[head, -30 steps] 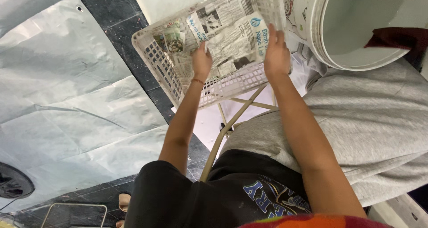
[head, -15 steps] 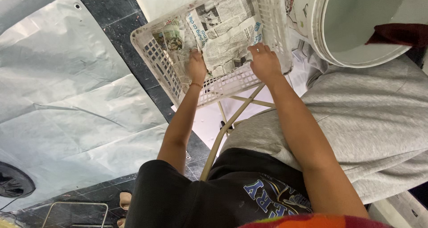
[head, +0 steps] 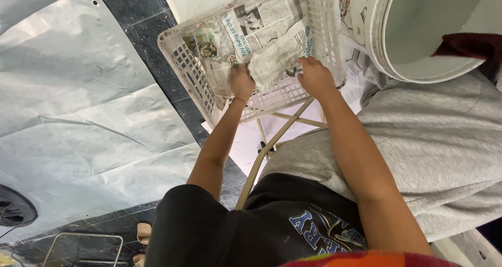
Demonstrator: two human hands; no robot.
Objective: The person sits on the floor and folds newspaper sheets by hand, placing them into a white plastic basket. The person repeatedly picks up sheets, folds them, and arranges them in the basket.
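A white plastic lattice basket (head: 188, 68) lies tilted in front of me, lined with sheets of newspaper (head: 264, 24). My left hand (head: 241, 81) pinches the near edge of a crumpled newspaper sheet (head: 277, 53) inside the basket. My right hand (head: 314, 76) grips the same sheet's other near edge, close to the basket's right wall. The sheet is bunched up between both hands.
A large white bucket (head: 418, 32) with a dark red cloth (head: 468, 45) on its rim stands at the right. Grey fabric (head: 434, 136) covers the surface below it. A pale plastic sheet (head: 78, 115) is spread over the dark tiled floor at the left. A folding frame (head: 272, 141) stands under the basket.
Both hands have drawn toward me from the basket's far part to its near edge, pulling and crumpling the newspaper sheet between them.
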